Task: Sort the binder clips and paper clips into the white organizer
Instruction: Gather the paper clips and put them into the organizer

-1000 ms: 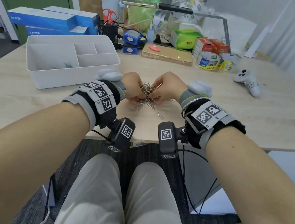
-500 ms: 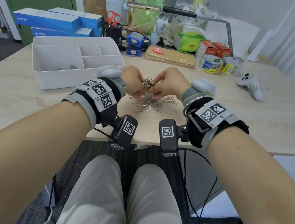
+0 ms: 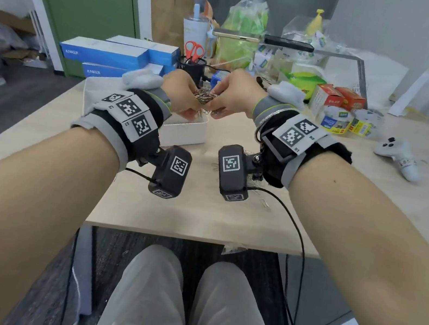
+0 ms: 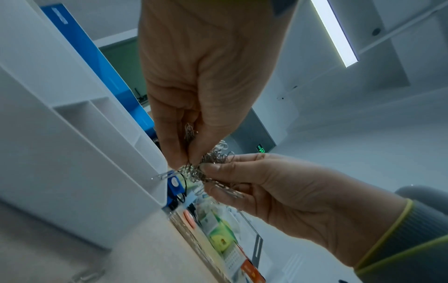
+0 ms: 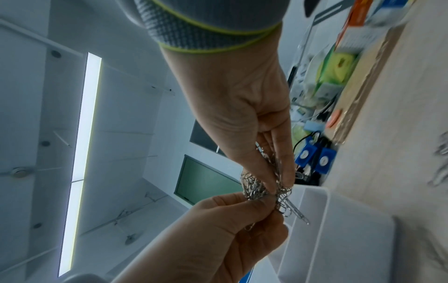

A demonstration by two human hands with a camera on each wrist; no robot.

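Silver metal paper clips, bunched, are pinched between left hand and right hand above the white plastic organizer's right end.

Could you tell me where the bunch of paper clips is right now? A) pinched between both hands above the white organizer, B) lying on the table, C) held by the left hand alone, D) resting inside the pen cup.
A: both the left hand and right hand pinch the paper clips in the air over the white organizer.

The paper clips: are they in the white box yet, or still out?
Still out. The paper clips are a bunch pinched between the left hand and right hand, held above the white organizer.
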